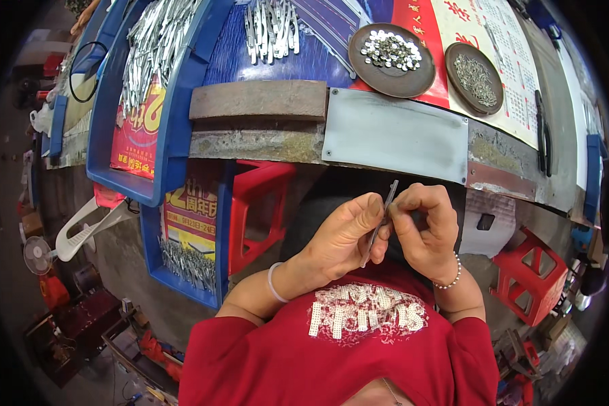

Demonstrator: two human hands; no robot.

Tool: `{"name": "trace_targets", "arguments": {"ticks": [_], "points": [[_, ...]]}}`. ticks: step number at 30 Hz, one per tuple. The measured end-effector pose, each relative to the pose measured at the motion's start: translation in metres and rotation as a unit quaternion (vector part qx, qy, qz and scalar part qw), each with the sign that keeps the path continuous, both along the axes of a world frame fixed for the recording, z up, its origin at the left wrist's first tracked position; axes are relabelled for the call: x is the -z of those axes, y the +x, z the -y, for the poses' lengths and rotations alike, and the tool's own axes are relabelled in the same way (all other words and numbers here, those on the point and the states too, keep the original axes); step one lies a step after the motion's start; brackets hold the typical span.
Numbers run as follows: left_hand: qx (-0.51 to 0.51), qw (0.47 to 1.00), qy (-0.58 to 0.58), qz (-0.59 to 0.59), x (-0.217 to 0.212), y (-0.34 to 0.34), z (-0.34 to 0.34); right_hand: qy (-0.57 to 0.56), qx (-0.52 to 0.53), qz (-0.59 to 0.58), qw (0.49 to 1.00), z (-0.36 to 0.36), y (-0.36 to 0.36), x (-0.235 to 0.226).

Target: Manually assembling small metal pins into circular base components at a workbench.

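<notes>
My left hand (pixel 345 233) is closed, thumb over bent fingers, around a thin grey metal strip (pixel 392 192). The strip stands on a slant in front of my chest, off the table's near edge. My right hand (pixel 426 223) is in a pinch, its thumb and forefinger meeting right at the strip's side. Whatever small thing may sit in that pinch is hidden by the fingers. Beyond the hands, a brown dish (pixel 379 82) holds small shiny round discs (pixel 394 50). To its right, another dish (pixel 495 101) carries thin metal pins (pixel 476 78). Similar strips (pixel 271 30) lie piled further back.
A blue tray (pixel 172 145) of metal strips (pixel 157 51) rests at left; a lower blue tray (pixel 154 260) holds more. A pale metal plate (pixel 396 132) and brown block (pixel 257 101) line the table edge. A black tool (pixel 543 132) lies right. Red stools (pixel 247 210) flank me.
</notes>
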State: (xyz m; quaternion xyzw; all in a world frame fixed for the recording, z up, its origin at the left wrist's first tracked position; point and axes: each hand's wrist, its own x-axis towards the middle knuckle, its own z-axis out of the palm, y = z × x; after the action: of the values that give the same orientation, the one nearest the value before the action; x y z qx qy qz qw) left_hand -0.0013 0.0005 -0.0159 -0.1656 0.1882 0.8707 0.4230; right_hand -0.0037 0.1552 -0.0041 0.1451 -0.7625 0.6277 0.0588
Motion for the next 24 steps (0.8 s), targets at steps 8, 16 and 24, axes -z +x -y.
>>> {"name": "trace_targets", "arguments": {"ticks": [8, 16, 24], "points": [[-0.043, 0.989, -0.067, -0.125, 0.006, 0.006, 0.002, 0.152, -0.005, -0.075, 0.986, 0.005, 0.003, -0.014], [-0.067, 0.984, -0.024, -0.165, -0.003, 0.014, 0.001, -0.235, -0.073, 0.212, 0.946, 0.000, 0.005, -0.010], [-0.014, 0.978, -0.100, -0.182, -0.009, 0.017, 0.009, -0.121, -0.156, 0.227, 0.954, -0.013, -0.006, -0.013]]}}
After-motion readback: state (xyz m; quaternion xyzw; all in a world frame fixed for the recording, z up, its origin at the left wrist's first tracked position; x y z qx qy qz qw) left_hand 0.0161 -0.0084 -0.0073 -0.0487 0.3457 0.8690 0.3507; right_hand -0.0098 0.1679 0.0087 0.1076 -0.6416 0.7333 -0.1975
